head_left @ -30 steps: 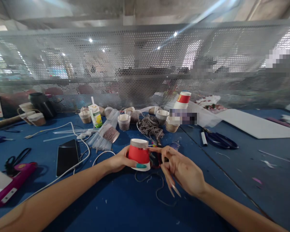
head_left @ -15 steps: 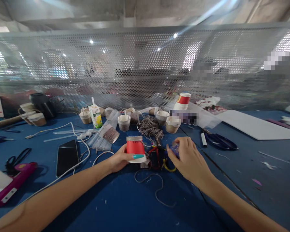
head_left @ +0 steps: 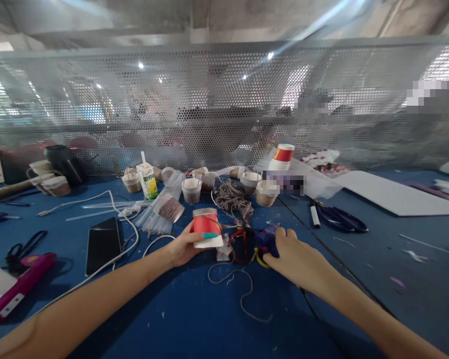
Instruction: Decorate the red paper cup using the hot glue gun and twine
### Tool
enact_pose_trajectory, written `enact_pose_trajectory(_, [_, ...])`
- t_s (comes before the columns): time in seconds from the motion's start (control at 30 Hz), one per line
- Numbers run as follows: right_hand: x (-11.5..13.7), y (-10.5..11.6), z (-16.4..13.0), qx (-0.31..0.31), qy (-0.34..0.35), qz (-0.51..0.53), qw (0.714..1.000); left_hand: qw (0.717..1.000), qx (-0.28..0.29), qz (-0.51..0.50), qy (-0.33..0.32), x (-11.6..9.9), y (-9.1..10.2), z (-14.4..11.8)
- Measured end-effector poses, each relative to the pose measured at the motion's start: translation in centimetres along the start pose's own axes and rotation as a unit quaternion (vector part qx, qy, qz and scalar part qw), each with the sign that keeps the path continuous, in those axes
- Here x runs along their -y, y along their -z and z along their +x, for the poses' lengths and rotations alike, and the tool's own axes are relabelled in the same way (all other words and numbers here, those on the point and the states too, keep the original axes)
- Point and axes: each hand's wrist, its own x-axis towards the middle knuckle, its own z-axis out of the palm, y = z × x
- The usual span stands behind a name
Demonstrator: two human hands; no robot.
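My left hand (head_left: 189, 245) is closed around a red and white paper cup (head_left: 206, 225). The cup is upside down, and grey cord wraps its narrow end at the top. My right hand (head_left: 292, 254) grips a dark blue tool (head_left: 266, 239), shaped like a glue gun but mostly hidden by the fingers. Its dark front end points left, at the cup. Between the hands lie a red-handled tool (head_left: 241, 245) and a yellow handle (head_left: 261, 260). A loose grey cord (head_left: 247, 279) curls over the blue table. Behind sits a tangled heap of grey cord (head_left: 232, 197).
Several cord-wrapped cups (head_left: 192, 190) stand behind, near a drink carton (head_left: 148, 182). Clear sticks (head_left: 149, 214), a phone (head_left: 104, 245) and a magenta power strip (head_left: 20, 286) lie left. Large scissors (head_left: 340, 218) and a white board (head_left: 404, 192) lie right. A perforated metal screen (head_left: 217, 99) closes off the back.
My right hand has brought the blue tool down and slightly left, and more of it shows. The cup in my left hand has shifted slightly up and left, its cord now slightly loose.
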Motion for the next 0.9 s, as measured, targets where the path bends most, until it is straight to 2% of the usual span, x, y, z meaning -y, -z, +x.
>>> enact_pose_trajectory(0.13, [0.1,-0.4,0.5,-0.039,-0.034,-0.014,0.999,1.0,-0.017,0.003,0.005,0.1,0.3,0.0])
enact_pose_trajectory(0.2, [-0.1,0.0,0.5,-0.05,-0.029,-0.015,0.998,1.0,-0.017,0.007,0.005,0.1,0.4,0.1])
enact_pose_trajectory(0.27, [-0.2,0.8,0.4,-0.063,-0.021,0.009,0.998,1.0,-0.013,0.013,0.003,0.1,0.3,0.1])
enact_pose_trajectory(0.33, [-0.3,1.4,0.3,-0.107,-0.015,0.059,0.992,1.0,-0.004,0.029,0.005,0.1,0.2,0.1])
enact_pose_trajectory(0.4, [-0.2,1.5,0.1,-0.192,0.024,0.137,0.971,0.999,0.011,0.043,0.008,0.0,0.0,0.1])
enact_pose_trajectory(0.47, [0.0,1.1,-0.2,-0.269,0.082,0.245,0.928,0.998,0.027,0.048,0.008,-0.1,0.0,0.0])
enact_pose_trajectory(0.5, [0.1,0.8,-0.4,-0.283,0.103,0.309,0.902,0.998,0.032,0.048,0.009,-0.1,0.0,0.0])
enact_pose_trajectory(0.57, [0.6,0.2,-0.8,-0.246,0.106,0.449,0.853,0.998,0.031,0.052,0.008,-0.1,0.0,0.0])
enact_pose_trajectory(0.6, [0.9,0.0,-1.1,-0.198,0.092,0.518,0.827,0.998,0.024,0.055,0.005,-0.1,0.0,0.0])
enact_pose_trajectory(0.67, [1.4,-0.1,-1.6,-0.073,0.063,0.635,0.766,0.998,0.008,0.061,-0.008,0.1,-0.2,0.0])
enact_pose_trajectory(0.77, [2.0,0.4,-2.1,0.112,0.073,0.728,0.672,0.996,-0.003,0.079,-0.03,0.3,-0.5,0.0])
enact_pose_trajectory(0.83, [2.1,0.6,-2.0,0.157,0.089,0.756,0.629,0.994,-0.007,0.1,-0.035,0.4,-0.8,0.0])
enact_pose_trajectory(0.87, [2.0,0.6,-1.9,0.155,0.101,0.761,0.621,0.993,-0.014,0.11,-0.037,0.4,-0.9,0.0])
enact_pose_trajectory(0.9, [1.9,0.4,-1.8,0.145,0.12,0.756,0.627,0.992,-0.021,0.119,-0.037,0.5,-1.0,0.0])
